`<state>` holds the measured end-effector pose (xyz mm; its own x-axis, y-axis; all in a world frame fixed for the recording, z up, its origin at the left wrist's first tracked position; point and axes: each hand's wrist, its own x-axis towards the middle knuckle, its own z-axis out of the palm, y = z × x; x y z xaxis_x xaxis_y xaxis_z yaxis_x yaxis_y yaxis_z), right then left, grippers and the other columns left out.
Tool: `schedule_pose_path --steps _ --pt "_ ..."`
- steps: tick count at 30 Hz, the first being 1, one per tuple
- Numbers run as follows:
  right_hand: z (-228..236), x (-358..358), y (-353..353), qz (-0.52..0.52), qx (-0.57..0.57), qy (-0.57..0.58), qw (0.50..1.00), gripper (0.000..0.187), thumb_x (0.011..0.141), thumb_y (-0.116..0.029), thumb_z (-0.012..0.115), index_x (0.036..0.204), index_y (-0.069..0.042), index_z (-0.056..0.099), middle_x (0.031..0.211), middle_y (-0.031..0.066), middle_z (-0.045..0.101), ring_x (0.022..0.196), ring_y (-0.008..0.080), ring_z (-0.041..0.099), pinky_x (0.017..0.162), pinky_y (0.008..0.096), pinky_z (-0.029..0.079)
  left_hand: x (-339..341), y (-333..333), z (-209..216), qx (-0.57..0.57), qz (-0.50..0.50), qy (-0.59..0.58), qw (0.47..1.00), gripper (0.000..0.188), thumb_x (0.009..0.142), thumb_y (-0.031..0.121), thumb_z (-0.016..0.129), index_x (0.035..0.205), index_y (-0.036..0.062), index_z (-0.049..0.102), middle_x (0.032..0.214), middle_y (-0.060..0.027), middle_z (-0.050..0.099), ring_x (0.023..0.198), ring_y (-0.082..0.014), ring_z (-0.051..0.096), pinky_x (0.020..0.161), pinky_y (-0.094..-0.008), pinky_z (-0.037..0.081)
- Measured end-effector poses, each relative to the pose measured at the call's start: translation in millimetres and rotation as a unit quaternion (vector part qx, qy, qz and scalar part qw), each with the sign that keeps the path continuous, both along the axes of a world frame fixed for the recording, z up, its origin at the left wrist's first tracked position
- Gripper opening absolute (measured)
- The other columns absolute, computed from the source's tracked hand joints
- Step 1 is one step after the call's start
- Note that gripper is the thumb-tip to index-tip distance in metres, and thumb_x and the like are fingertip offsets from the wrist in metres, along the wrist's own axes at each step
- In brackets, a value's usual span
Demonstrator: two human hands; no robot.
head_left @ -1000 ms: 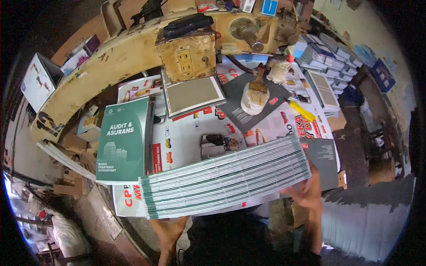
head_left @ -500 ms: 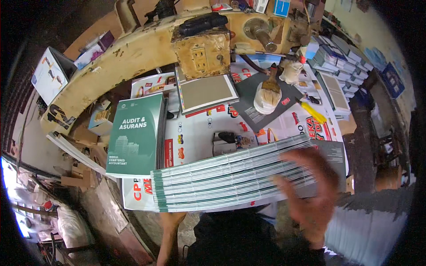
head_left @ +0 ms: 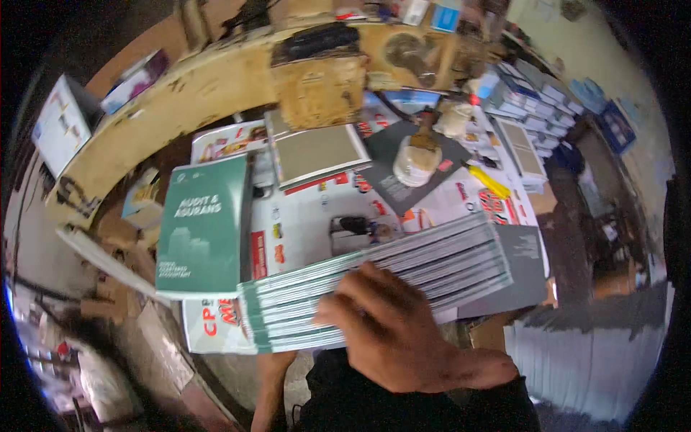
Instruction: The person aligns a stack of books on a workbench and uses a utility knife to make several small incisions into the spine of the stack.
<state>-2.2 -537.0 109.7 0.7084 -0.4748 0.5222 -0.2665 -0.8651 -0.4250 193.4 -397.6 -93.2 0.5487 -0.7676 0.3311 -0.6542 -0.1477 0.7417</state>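
A long stack of book blocks [head_left: 461, 252] lies across the near edge of the table, its row of white and green spines turned up toward me. Over the middle of the spines rests my right hand [head_left: 389, 324], its fingers curled and bunched; what lies under the fingertips is hidden. My left hand [head_left: 277, 360] is below the stack's left part, where the stack covers its fingers. Beside the stack's left end stands a pile of green-covered books [head_left: 205, 227]. Beyond the stack, a brush [head_left: 426, 137] rests on a white tub [head_left: 416, 164].
Printed poster sheets [head_left: 306, 230] cover the table, with a dark grey sheet [head_left: 504, 288] at right. A yellow-handled tool [head_left: 489, 182] lies near the tub. A framed grey-brown board [head_left: 317, 155] sits before the cream machine [head_left: 317, 86]. Stacked books [head_left: 536, 101] fill the back right.
My right hand has moved left from the stack's right end to its middle, and its spread fingers have curled in. The whole view has shifted slightly.
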Motion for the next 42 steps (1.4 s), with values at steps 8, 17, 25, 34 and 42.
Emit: schedule_pose_path --steps 8,17,25,34,42 --pt "26 -45 -27 0.028 0.012 0.167 0.985 0.115 0.062 -0.031 0.086 0.152 0.002 0.024 0.155 0.0250 0.027 0.143 0.0442 0.027 0.118 0.0571 0.020 -5 -2 19 -0.047 -0.101 0.130 0.985 0.070 0.081 0.012 0.079 0.139 -0.0017 0.043 0.133 -0.0137 0.058 0.117 -0.0236 0.057 0.101 -0.0333 0.045" --pt "-5 -38 -50 0.048 -0.050 0.191 0.979 0.077 0.063 -0.028 0.084 0.124 0.003 0.049 0.119 0.0193 0.051 0.116 0.0357 0.051 0.098 0.0509 0.037 -4 -31 42 -0.022 -0.214 -0.017 0.976 0.065 0.087 0.031 0.075 0.137 -0.0008 0.047 0.126 -0.0160 0.061 0.116 -0.0258 0.060 0.098 -0.0363 0.051" --pt "-25 -81 9 -0.016 -0.225 0.036 0.973 0.034 0.078 -0.013 0.068 0.111 -0.007 0.063 0.113 0.0104 0.060 0.103 0.0248 0.060 0.094 0.0447 0.046 16 11 -7 -0.228 0.008 0.226 0.947 0.051 0.096 0.029 0.060 0.134 -0.0020 0.047 0.126 -0.0175 0.060 0.118 -0.0247 0.059 0.100 -0.0372 0.051" --pt "-182 -98 80 -0.045 -0.136 -0.024 0.989 0.031 0.080 -0.018 0.074 0.109 -0.012 0.065 0.124 0.0086 0.061 0.109 0.0263 0.060 0.092 0.0467 0.046 -6 52 -34 -0.269 -0.063 0.434 0.857 0.039 0.106 0.027 0.040 0.131 -0.0015 0.049 0.132 -0.0164 0.055 0.120 -0.0271 0.057 0.106 -0.0404 0.047" --pt "-214 -161 145 -0.379 0.205 -0.140 0.891 0.062 0.081 -0.024 0.076 0.132 -0.004 0.048 0.132 0.0181 0.053 0.120 0.0347 0.050 0.099 0.0477 0.043 -27 73 -8 -0.096 -0.087 -0.077 0.989 0.018 0.095 0.004 0.059 0.113 0.0024 0.058 0.117 -0.0166 0.065 0.109 -0.0338 0.062 0.095 -0.0495 0.049"
